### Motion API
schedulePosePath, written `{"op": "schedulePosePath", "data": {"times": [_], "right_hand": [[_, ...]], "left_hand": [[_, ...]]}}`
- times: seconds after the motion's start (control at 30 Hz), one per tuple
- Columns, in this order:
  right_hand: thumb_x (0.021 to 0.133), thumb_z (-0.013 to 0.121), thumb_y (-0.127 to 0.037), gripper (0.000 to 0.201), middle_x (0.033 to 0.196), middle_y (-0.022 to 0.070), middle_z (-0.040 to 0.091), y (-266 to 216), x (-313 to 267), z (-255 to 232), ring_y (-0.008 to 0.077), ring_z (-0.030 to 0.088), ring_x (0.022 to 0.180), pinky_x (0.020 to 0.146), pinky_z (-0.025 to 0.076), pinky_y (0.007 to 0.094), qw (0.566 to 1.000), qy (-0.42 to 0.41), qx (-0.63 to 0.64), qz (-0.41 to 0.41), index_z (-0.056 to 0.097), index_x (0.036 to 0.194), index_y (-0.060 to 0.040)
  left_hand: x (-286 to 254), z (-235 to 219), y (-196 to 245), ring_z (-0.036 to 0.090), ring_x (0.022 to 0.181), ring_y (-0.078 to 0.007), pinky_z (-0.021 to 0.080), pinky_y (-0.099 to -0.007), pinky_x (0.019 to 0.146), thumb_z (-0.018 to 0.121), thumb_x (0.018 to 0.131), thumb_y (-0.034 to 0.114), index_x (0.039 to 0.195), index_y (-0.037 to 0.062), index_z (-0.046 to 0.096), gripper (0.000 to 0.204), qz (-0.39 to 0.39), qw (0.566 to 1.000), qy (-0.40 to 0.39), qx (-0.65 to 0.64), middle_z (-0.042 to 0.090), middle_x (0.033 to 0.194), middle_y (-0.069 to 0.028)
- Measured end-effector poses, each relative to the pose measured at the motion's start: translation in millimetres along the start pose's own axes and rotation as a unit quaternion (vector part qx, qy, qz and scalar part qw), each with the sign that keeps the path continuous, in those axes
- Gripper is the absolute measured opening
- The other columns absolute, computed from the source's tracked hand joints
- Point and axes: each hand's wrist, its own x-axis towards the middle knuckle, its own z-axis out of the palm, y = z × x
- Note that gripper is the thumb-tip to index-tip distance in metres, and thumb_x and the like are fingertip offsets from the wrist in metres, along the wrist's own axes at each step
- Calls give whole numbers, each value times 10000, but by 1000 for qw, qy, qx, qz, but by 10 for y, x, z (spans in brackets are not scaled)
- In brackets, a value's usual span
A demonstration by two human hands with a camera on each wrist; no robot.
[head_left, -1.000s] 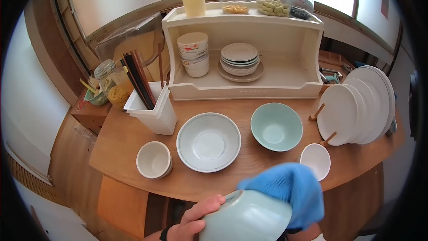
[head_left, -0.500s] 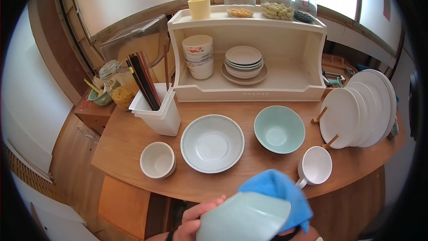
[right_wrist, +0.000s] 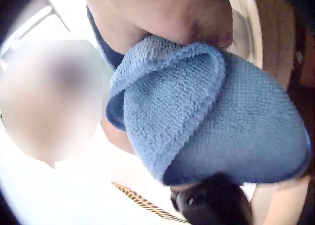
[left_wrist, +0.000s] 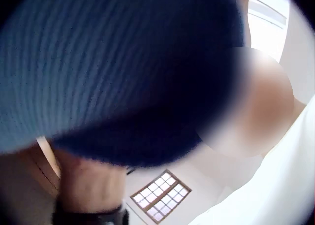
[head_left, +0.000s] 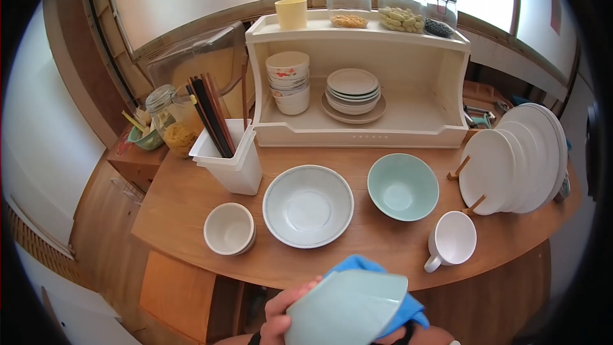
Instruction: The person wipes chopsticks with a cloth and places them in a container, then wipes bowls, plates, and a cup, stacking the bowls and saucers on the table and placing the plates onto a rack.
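Observation:
Near the bottom of the head view, my left hand (head_left: 280, 313) grips a pale blue-green bowl (head_left: 348, 306) by its edge. The bowl is tilted, its outer side facing the camera. Behind it shows a blue cloth (head_left: 408, 313), and the bowl hides most of my right hand there. In the right wrist view, my right hand (right_wrist: 167, 13) holds the cloth, whose folded, stitched edge hangs below the palm. Dark ribbed cloth (left_wrist: 123, 62) fills much of the left wrist view and hides the fingers.
On the table stand a white bowl (head_left: 308, 207), a mint bowl (head_left: 402, 185), a white mug (head_left: 454, 239), a stacked cup (head_left: 228, 230) and a chopstick holder (head_left: 233, 169). Plates (head_left: 488, 169) stand in a rack at right. A cream shelf (head_left: 408, 76) with stacked dishes is behind.
The cloth has moved down and left, further behind the bowl. The bowl has turned slightly in my left hand. More of the white mug, with its handle, is visible.

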Motion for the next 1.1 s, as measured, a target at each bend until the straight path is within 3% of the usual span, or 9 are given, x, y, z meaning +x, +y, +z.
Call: {"op": "schedulePosePath", "data": {"times": [0.1,0.2,0.47,0.53,0.67,0.73,0.83,0.93,1.1], "right_hand": [[791,702,-74,188,887,162,679,24,-75,-142,237,663,784,706,525,331,1000,19,-16,14,668,944,29],[790,704,-77,194,889,161,679,93,-97,-191,235,664,782,702,526,330,998,31,-31,37,669,949,29],[788,708,-83,209,892,159,681,13,63,31,229,667,778,691,529,327,1000,9,-24,5,671,962,28],[788,709,-85,213,893,159,681,29,-3,-46,228,667,777,688,529,327,999,24,-40,19,671,965,27],[787,711,-88,221,895,158,682,221,-100,-161,225,669,774,682,531,326,993,58,-79,60,672,971,27],[786,711,-87,215,888,155,679,210,-77,-177,221,665,767,676,528,324,993,57,-83,64,669,966,25],[786,709,-81,194,867,145,671,120,-40,-120,213,654,748,660,519,319,998,36,-51,31,659,945,19],[785,707,-76,174,846,136,662,26,37,-38,205,643,728,644,509,314,999,18,-21,19,650,923,13],[784,704,-67,144,811,121,648,30,29,-104,191,624,696,617,494,305,1000,14,-3,22,633,888,3]], "left_hand": [[278,-261,204,501,1146,-441,419,-612,949,665,851,209,1400,43,294,684,-74,979,-186,-48,404,1320,-293],[343,-193,185,503,1144,-434,419,-609,949,709,815,220,1394,41,296,733,-16,979,-196,-49,409,1292,-304],[35,89,83,518,1129,-408,394,-591,986,554,918,136,1391,71,331,527,-61,995,9,-82,430,1318,-239],[21,-220,35,501,1150,-407,371,-595,1011,565,921,166,1381,102,348,513,-281,940,-121,-151,416,1326,-244],[363,-205,151,469,1173,-425,358,-619,1017,542,941,227,1361,135,370,462,-30,977,-198,-67,410,1335,-228],[309,-184,134,472,1169,-421,370,-622,1005,574,923,230,1360,131,365,494,-23,979,-180,-89,406,1340,-227],[-8,7,56,490,1158,-410,412,-601,979,621,895,206,1362,106,343,553,-225,930,43,-286,458,1273,-235],[-174,145,-106,540,1133,-348,487,-561,937,385,1015,289,1390,159,306,405,-90,985,52,-137,436,1261,-205],[229,-20,80,540,1128,-341,489,-558,937,436,998,236,1401,145,276,443,-101,992,-78,-19,424,1265,-205]]}}
